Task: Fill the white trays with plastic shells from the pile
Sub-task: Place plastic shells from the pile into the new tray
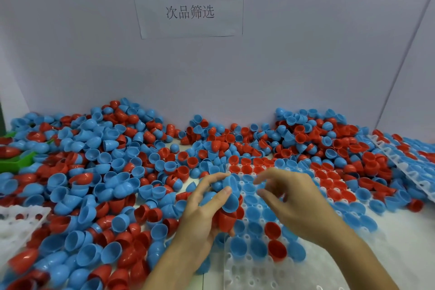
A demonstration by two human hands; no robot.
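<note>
Several blue and red shells [229,198] are gripped in the left hand [202,216]; the right hand [292,198] is held loosely spread above the white tray [237,273].

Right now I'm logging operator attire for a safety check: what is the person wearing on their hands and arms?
Nothing shows on either: the left hand and right hand are bare, with no gloves, rings or watch in sight. Both forearms are uncovered to the frame's lower edge; no sleeves show.
</note>
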